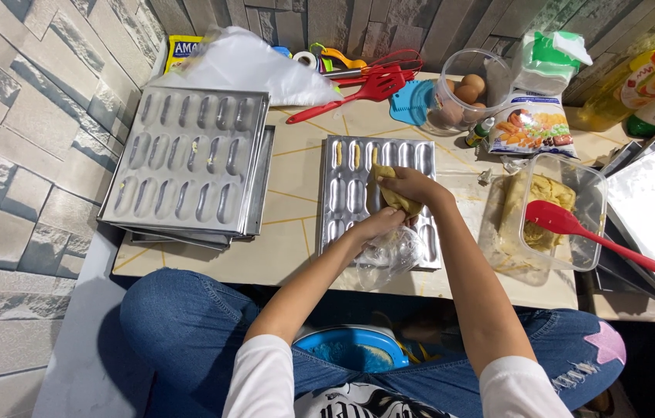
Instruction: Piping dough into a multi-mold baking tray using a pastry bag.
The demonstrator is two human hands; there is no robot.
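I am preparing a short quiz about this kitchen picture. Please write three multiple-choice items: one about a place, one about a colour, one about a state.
1. Where does the red spatula rest?
A. in the clear dough container
B. on the stacked trays
C. on the floor

2. What colour is the bowl between the person's knees?
A. yellow
B. blue
C. white

3. In what state is the mould tray under the hands?
A. every cavity filled
B. only some cavities at the far edge filled
C. turned upside down

Answers:
1. A, its head lies on the dough inside the container and its handle sticks out over the rim.
2. B, the bowl shows blue below the table edge.
3. B, pale dough strips sit in a few far cavities, while the left hand and right hand grip the piping bag.
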